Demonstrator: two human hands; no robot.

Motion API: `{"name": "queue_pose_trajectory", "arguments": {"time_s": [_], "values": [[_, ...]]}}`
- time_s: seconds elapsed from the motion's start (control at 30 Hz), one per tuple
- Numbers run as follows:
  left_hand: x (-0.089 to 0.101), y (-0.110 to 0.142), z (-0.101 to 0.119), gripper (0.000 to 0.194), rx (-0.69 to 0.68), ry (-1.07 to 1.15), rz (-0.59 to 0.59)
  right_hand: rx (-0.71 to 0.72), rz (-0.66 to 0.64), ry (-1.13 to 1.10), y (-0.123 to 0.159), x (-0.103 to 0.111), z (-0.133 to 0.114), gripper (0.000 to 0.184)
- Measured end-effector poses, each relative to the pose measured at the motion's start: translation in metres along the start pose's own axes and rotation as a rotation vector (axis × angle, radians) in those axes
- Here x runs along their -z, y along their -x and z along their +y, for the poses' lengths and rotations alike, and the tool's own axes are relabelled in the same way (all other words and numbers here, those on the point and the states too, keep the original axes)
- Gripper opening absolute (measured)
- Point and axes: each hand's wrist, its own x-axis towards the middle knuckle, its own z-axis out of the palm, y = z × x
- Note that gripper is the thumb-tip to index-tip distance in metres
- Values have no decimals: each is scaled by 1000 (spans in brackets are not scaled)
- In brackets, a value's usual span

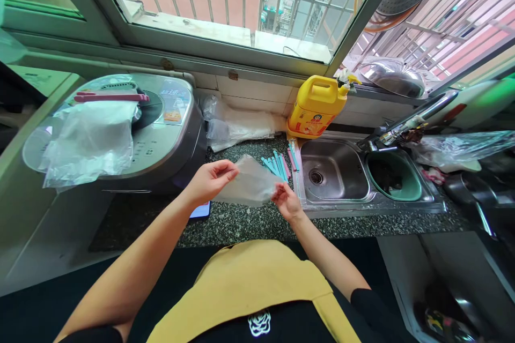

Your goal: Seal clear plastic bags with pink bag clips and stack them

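Note:
A thin clear plastic bag is stretched between both my hands above the speckled counter. My left hand pinches its left edge with closed fingers. My right hand grips its right edge, fingers curled on the film. Just behind the bag lie several teal and pink sticks on the counter beside the sink.
A grey rice cooker with a plastic bag draped on it stands at left. A phone lies by it. More clear bags sit at the wall. A yellow detergent jug, steel sink, green basin and tap are at right.

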Motion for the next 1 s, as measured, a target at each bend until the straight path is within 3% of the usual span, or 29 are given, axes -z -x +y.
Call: {"name": "queue_pose_trajectory", "arguments": {"time_s": [0.2, 0.37, 0.5, 0.57, 0.63, 0.73, 0.8, 0.93, 1.0], "values": [[2, 4, -1, 30, -5, -16, 21, 41, -108, -57, 0, -10, -5, 32], [2, 9, -7, 28, -13, -20, 4, 250, -49, 342, 0, -3, -8, 37], [-4, 16, -10, 26, -43, -84, -19, 398, 2, 487, 4, -6, -26, 36], [-11, 19, -8, 24, -79, -152, -60, 592, -78, 740, 10, -21, -38, 42], [-20, 22, -6, 23, -119, -213, -114, 702, -277, 954, 16, -42, -46, 48], [-27, 28, -5, 21, -116, -277, -168, 677, -502, 1118, 22, -67, -48, 30], [-26, 34, -10, 16, -46, -281, -162, 628, -557, 1142, 25, -72, -47, 30], [-19, 53, -36, 46, 154, -80, -61, 605, -497, 1089, 30, -58, -47, 36], [-22, 62, -52, 38, 230, 120, -8, 575, -455, 1062, 33, -51, -48, 35]]}}
